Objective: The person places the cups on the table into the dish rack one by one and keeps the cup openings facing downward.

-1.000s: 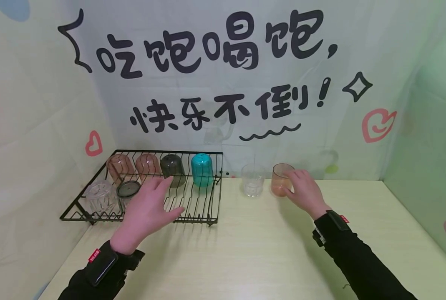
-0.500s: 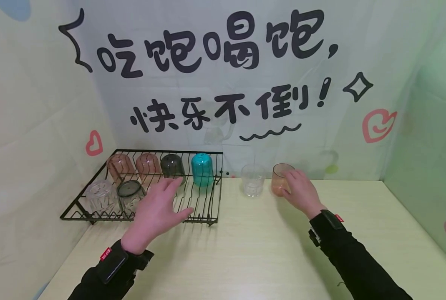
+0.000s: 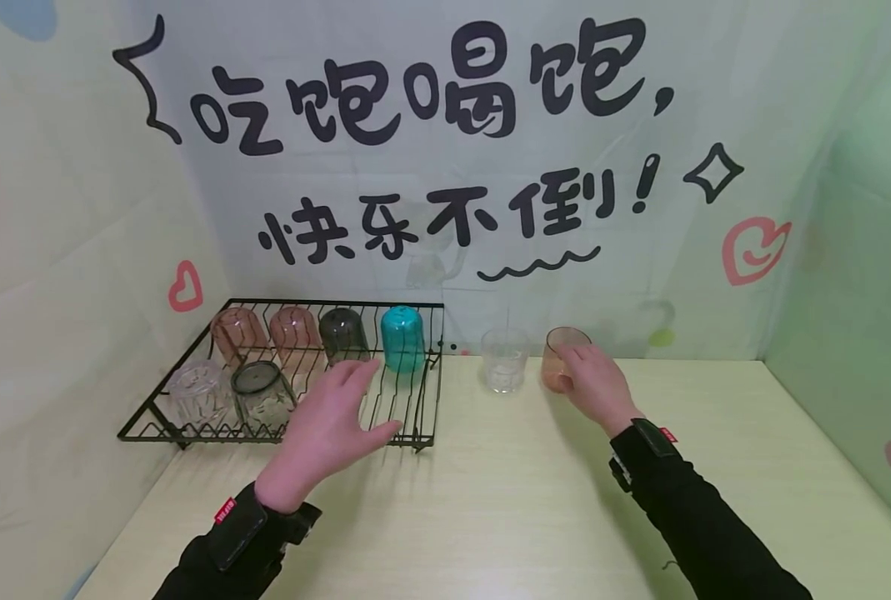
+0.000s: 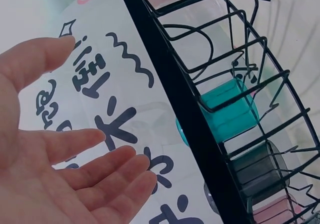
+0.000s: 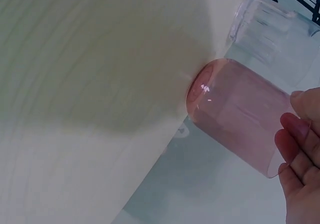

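A pink glass [image 3: 556,364] stands upright on the table, its open rim up. My right hand [image 3: 597,385] is at its right side and pinches it near the rim; in the right wrist view the thumb lies on one side and fingertips [image 5: 287,143] show tinted through the pink wall. Left of it stands a clear glass [image 3: 503,362]. My left hand [image 3: 332,423] hovers before the front edge of a black wire rack [image 3: 436,392], thumb spread from straight, relaxed fingers, holding nothing. In the left wrist view the palm faces the camera beside the rack.
Several upside-down glasses sit on the rack: two pink ones, a dark grey glass [image 3: 343,335] and a turquoise glass [image 3: 402,337] in the back row, a clear glass [image 3: 199,392] and a greenish-grey glass [image 3: 261,396] in front. A printed cloth [image 3: 385,175] hangs behind the table.
My left hand has drifted right along the rack's front, uncovering the greenish-grey glass. My right hand has shifted slightly left, its fingers closing in on the pink glass, which stays in place.
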`<move>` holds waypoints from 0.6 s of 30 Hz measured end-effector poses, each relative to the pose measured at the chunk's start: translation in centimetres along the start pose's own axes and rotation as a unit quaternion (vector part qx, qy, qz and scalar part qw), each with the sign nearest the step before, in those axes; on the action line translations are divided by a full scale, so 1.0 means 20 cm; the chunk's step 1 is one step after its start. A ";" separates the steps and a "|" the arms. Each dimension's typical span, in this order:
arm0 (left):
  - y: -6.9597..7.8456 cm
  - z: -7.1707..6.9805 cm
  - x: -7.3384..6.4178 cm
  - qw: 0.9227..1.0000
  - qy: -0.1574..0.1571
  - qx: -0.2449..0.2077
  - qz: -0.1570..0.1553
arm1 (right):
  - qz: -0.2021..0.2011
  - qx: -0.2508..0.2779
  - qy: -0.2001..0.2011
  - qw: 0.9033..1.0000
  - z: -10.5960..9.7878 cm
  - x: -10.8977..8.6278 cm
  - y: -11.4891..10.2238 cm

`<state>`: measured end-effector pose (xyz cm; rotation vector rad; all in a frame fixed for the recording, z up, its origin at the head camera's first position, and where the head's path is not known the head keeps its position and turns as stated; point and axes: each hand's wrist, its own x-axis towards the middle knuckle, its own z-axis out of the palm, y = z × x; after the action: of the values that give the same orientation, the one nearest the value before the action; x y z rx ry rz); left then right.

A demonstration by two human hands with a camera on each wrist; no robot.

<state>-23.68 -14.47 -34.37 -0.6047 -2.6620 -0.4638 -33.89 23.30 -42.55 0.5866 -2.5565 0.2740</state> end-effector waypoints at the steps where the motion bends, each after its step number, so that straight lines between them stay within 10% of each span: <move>1: 0.00 0.00 0.00 1.000 -0.002 0.000 -0.002 | -0.002 -0.006 0.007 1.000 0.00 0.00 0.00; 18: 0.05 0.03 0.02 1.000 0.007 -0.027 0.000 | -0.020 -0.046 0.043 0.998 0.02 -0.05 0.01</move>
<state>-23.65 -13.29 -34.46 -0.6156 -2.6436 -0.5385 -33.37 23.72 -43.32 0.5778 -2.4571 0.1635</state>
